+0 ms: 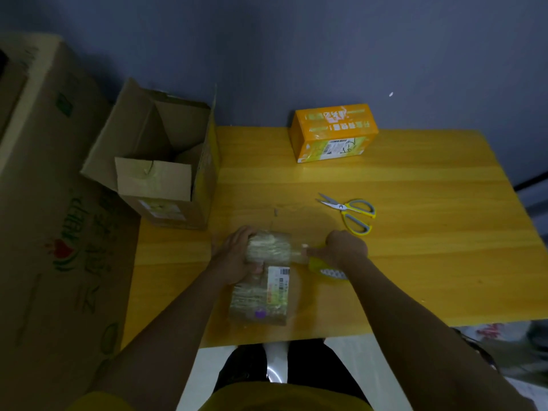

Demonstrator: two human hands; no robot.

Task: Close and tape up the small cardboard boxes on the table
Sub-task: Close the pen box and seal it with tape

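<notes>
Two hands: left gripping small box, right clutching tape roll; scissors just beyond.

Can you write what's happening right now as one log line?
left hand holds small cardboard box | right hand grips tape roll | scissors idle

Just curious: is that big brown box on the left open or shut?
Open. The big brown box has its flaps standing up, and you can see down inside.

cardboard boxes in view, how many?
4. A small taped box under the hands at the table's near edge, an orange box at the far edge, an open box at the left edge, a large carton far left. More may be hidden.
</notes>
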